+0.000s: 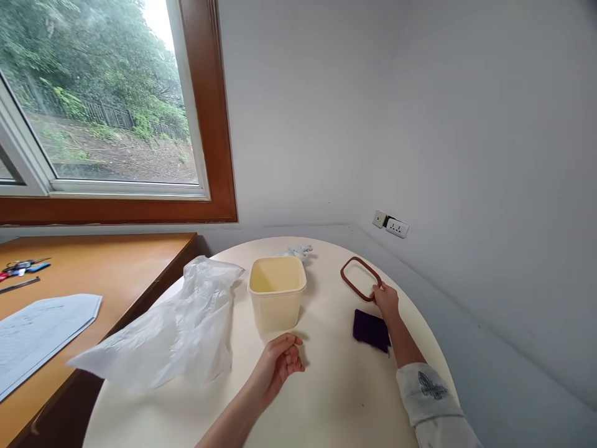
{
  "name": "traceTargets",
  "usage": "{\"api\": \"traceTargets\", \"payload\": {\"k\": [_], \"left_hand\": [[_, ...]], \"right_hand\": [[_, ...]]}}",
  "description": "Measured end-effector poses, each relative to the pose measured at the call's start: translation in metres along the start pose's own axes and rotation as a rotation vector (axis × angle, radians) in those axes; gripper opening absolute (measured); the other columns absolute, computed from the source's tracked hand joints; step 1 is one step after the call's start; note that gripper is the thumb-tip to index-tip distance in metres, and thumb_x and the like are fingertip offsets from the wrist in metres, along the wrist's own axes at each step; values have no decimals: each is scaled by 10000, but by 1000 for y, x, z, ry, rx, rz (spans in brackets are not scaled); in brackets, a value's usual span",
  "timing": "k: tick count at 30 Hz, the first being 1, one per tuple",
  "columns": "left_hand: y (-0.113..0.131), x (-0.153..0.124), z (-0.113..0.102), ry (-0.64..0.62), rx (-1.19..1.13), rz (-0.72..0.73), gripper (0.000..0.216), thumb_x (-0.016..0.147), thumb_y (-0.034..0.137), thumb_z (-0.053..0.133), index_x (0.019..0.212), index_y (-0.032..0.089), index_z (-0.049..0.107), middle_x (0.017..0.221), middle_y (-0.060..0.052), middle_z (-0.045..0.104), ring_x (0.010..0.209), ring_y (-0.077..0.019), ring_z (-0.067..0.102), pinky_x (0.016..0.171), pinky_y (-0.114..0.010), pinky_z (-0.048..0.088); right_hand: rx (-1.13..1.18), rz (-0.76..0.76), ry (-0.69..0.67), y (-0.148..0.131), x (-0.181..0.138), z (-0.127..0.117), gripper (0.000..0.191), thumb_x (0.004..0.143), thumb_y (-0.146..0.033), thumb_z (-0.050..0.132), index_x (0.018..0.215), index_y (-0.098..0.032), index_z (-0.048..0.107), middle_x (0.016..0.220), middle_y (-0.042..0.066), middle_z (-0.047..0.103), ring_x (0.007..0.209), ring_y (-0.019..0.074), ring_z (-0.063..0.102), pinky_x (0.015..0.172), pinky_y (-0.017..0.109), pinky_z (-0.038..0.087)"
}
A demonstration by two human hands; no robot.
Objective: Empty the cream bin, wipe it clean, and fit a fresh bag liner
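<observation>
My right hand (387, 300) is closed on the near right corner of a brown rounded-rectangular ring frame (356, 290), whose middle is see-through to the tabletop. Just below this frame a folded dark purple cloth (370, 329) lies flat, near my right wrist. My left hand (281, 363) hovers palm to the right, its fingers loosely curled and the thumb apart, with nothing visible in it. Directly beyond it a cream square plastic bin (276, 309) stands upright and lidless. To the left of the bin lies a crumpled translucent plastic bag (180, 326).
Everything rests on a round cream table (326, 404). Behind the bin sits a small crumpled plastic piece (301, 251). A wooden desk (125, 267) at left bears papers (46, 330) and small tools (23, 269). White walls and a power outlet (397, 228) border the right.
</observation>
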State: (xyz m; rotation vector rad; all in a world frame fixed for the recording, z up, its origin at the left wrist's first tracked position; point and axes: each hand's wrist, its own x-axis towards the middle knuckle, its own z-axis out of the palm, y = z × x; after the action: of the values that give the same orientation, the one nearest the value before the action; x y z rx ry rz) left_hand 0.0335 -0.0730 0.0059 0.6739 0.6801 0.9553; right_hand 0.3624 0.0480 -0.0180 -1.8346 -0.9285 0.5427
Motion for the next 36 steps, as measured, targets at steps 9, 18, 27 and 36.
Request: {"api": "traceTargets", "payload": {"k": [9, 18, 27, 36], "left_hand": [[1, 5, -1, 16, 3, -19, 186, 805, 299, 566, 765, 122, 607, 542, 38, 402, 523, -90, 445, 596, -266, 438], [3, 5, -2, 125, 146, 126, 195, 732, 323, 625, 681, 143, 571, 494, 50, 401, 483, -89, 416, 551, -249, 396], [17, -3, -16, 476, 415, 515, 238, 761, 336, 559, 597, 186, 473, 493, 62, 273, 465, -86, 249, 454, -219, 218], [28, -4, -24, 795, 523, 682, 209, 761, 295, 559, 933, 247, 451, 803, 15, 414, 790, -169, 448, 751, -278, 379]], "right_hand": [[-273, -8, -7, 6, 6, 6, 241, 730, -297, 435, 853, -166, 595, 564, 47, 597, 628, 231, 596, 581, 294, 409], [-419, -80, -43, 5, 3, 8, 422, 801, -311, 408, 1146, -84, 496, 716, 90, 623, 753, 243, 606, 652, 305, 422], [-474, -113, -37, 12, 6, 9, 560, 796, -308, 448, 1288, -42, 423, 996, 190, 633, 980, 299, 582, 762, 344, 429], [-387, -284, 72, -9, -20, 3, 459, 830, -286, 301, 1177, -111, 545, 810, 120, 662, 813, 261, 609, 716, 349, 436]]}}
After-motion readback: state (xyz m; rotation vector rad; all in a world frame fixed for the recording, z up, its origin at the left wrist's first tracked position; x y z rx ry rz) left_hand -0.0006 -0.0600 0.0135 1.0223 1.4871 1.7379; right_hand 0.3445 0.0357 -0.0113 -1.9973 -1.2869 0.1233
